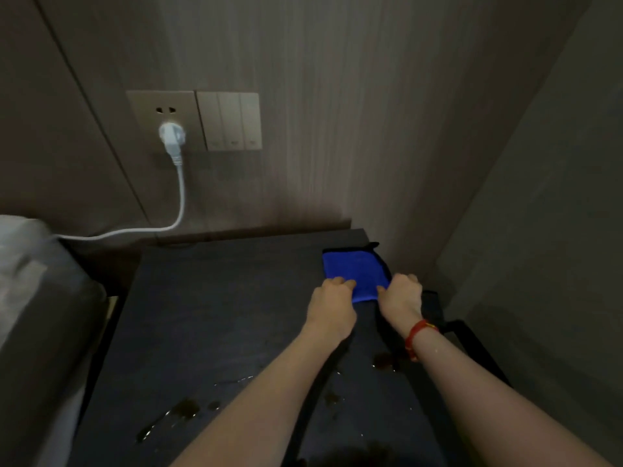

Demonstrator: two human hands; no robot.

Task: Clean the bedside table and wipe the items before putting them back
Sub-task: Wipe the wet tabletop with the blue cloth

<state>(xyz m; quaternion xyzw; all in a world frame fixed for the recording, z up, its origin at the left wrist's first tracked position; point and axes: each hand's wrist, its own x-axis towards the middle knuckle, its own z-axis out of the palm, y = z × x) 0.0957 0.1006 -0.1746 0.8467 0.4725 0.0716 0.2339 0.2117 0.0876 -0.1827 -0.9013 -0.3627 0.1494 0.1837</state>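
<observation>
Cloth [354, 271] lies on the tabletop [219, 315] at its far right corner, beside the right wall. Left hand [332, 303] and right hand [401, 294] rest side by side on the cloth's near edge. Wet spots [183, 411] lie on the tabletop's near part. Socket [161, 119] and switches [231, 121] sit on the wall behind, a plug [172, 136] in the socket. Bed [37, 298] stands left of the tabletop.
</observation>
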